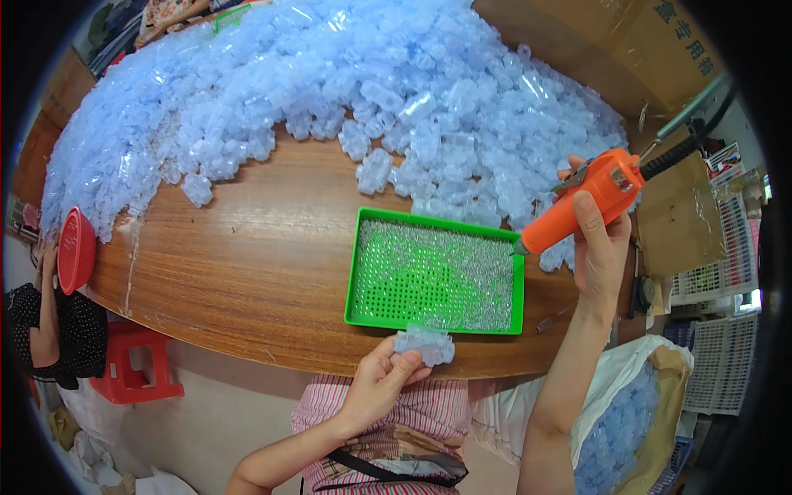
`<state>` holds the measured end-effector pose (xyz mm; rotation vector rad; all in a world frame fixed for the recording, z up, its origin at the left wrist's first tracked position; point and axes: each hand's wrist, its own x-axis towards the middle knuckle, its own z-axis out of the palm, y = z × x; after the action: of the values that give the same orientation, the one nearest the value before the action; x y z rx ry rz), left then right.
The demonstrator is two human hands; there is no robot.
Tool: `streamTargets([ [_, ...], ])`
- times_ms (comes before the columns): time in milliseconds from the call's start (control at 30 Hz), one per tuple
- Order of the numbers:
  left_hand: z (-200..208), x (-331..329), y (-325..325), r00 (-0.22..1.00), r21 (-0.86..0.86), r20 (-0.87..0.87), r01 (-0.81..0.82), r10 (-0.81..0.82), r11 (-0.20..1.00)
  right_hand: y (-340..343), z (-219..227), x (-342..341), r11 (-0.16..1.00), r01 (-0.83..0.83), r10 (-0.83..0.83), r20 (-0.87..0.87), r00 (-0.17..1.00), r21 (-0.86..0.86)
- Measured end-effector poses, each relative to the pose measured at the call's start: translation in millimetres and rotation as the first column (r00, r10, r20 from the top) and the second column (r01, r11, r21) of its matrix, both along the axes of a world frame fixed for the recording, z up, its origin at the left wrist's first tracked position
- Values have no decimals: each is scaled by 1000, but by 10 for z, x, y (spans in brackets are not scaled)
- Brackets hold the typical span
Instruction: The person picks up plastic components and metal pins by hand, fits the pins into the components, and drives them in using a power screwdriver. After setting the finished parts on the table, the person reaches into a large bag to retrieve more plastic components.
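My left hand (384, 375) pinches a small clear bluish plastic piece (426, 346) at the table's near edge, just below a green tray (353, 272). Many tiny silver screws (487, 276) lie in the tray, thickest along its far and right sides; green perforated floor shows at the left. My right hand (601, 247) is wrapped round an orange electric screwdriver (569, 214), which slants down to the left. Its tip is over the tray's upper right corner; whether a screw sits on it is too small to tell.
A large heap of clear bluish plastic pieces (330, 66) covers the table's (247, 239) far side. A cardboard box (610, 49) stands at the back right. At lower right is an open sack (615, 437) of similar pieces. Another person (49, 330) sits left beside a red basket (76, 252).
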<state>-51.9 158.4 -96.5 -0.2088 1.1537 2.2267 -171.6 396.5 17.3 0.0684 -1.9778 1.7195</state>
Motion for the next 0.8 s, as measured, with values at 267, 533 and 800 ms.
streamTargets([
  [267, 40, -23, 111, 997, 1, 25, -72, 72, 997, -438, -453, 169, 955, -177, 198, 68, 978, -237],
  [533, -18, -2, 147, 995, -16, -22, -100, 99, 995, -685, -671, 296, 909, -193, 223, 39, 974, -369],
  [800, -37, 33, 231, 984, -37, -61, -170, 167, 985, -664, -763, 279, 891, -234, 260, 15, 966, -389],
])
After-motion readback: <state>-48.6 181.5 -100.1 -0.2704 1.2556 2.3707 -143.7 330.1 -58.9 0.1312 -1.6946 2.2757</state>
